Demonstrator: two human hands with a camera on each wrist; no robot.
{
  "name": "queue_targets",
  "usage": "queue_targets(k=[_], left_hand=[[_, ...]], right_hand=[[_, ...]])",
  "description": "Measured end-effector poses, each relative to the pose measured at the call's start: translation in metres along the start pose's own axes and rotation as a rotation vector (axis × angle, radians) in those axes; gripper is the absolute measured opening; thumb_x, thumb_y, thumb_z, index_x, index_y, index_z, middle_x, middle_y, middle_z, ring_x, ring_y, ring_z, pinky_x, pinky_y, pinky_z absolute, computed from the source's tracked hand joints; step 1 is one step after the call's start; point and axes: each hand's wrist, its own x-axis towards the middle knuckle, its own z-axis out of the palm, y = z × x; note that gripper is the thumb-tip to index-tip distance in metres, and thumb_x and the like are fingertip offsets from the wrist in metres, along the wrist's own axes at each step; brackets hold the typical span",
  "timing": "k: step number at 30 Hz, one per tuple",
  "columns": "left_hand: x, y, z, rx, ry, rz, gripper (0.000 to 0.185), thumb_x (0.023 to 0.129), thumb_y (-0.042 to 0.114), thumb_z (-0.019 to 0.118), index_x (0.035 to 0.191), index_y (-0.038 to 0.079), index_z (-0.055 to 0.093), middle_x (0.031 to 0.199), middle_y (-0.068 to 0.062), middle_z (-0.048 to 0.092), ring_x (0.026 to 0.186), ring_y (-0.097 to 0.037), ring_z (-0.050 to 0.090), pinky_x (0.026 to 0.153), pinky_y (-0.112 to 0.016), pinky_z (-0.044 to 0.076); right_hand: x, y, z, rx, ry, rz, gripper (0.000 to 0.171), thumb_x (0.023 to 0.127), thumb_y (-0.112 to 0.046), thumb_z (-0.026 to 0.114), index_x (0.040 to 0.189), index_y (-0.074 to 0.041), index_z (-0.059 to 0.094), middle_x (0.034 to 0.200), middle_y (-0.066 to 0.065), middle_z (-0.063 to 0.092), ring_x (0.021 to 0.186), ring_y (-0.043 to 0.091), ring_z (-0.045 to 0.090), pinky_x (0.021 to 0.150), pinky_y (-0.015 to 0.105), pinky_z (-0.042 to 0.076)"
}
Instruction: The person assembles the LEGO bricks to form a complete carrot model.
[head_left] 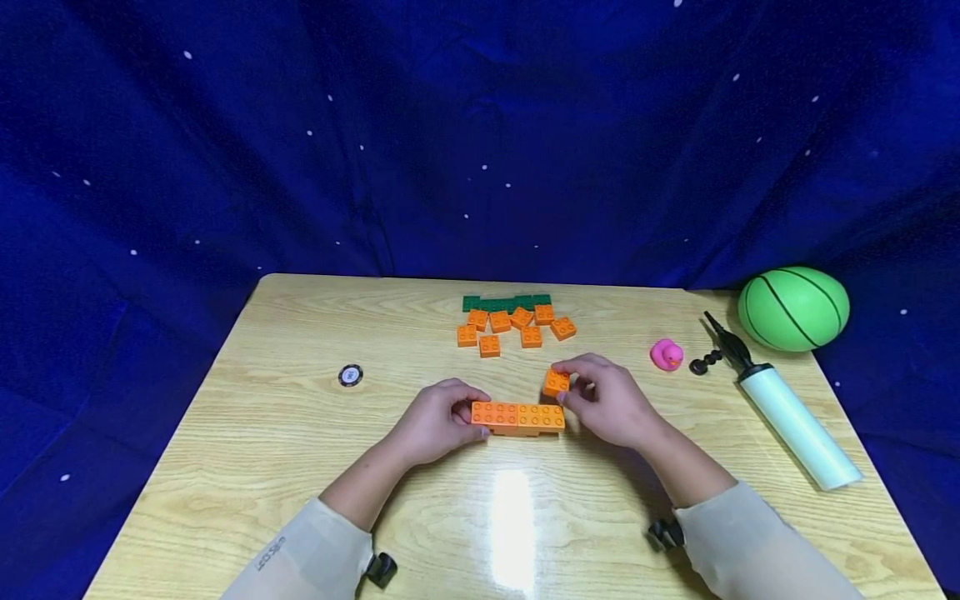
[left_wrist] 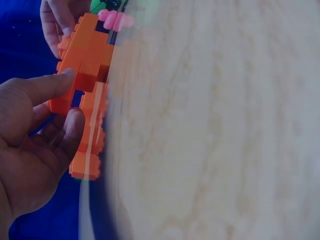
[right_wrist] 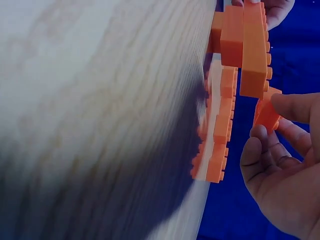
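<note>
My left hand [head_left: 435, 425] pinches the left end of the long orange bar [head_left: 517, 416], thumb and fingers curled round it, near the table's [head_left: 262, 433] middle. My right hand [head_left: 607, 400] grips a small orange brick [head_left: 556, 382] in its fingertips, just above the bar's right end. Loose orange bricks [head_left: 513, 327] and green bricks [head_left: 506, 302] lie beyond. A pink duck [head_left: 666, 355], a pump [head_left: 787, 417] and a green ball [head_left: 793, 308] sit to my right.

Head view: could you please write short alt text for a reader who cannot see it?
A person's left hand grips one end of a long orange brick row on a wooden table, while the right hand pinches a small orange brick at the other end. Behind lie loose orange bricks.
</note>
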Motion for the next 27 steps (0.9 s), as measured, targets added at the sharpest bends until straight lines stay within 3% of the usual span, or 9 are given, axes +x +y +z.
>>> queue_targets(k=[13,20,27], left_hand=[[0.000,0.000,0.000,0.000,-0.003,-0.002,0.039,0.083,0.017,0.090,0.119,0.012,0.075,0.090,0.006,0.061,0.077,-0.010,0.058,0.068,-0.027,0.054],[-0.001,0.000,0.000,-0.008,0.003,-0.004,0.039,0.083,0.016,0.090,0.119,0.012,0.075,0.090,0.007,0.061,0.077,-0.010,0.058,0.068,-0.026,0.054],[-0.001,0.000,0.000,-0.006,0.004,-0.002,0.039,0.083,0.016,0.090,0.119,0.012,0.075,0.090,0.007,0.061,0.078,-0.010,0.058,0.068,-0.027,0.053]], right_hand=[[-0.016,-0.008,0.001,0.015,-0.009,-0.017,0.035,0.093,-0.009,0.077,0.128,-0.012,0.072,0.118,-0.001,0.067,0.086,0.015,0.060,0.071,0.028,0.054],[-0.025,-0.010,0.003,-0.004,-0.037,-0.036,0.036,0.095,-0.010,0.075,0.131,-0.014,0.071,0.130,0.002,0.065,0.111,0.025,0.065,0.089,0.043,0.056],[-0.029,-0.010,0.004,-0.016,-0.039,-0.077,0.039,0.092,-0.007,0.078,0.129,-0.017,0.071,0.127,-0.003,0.066,0.119,0.021,0.063,0.101,0.048,0.052]])
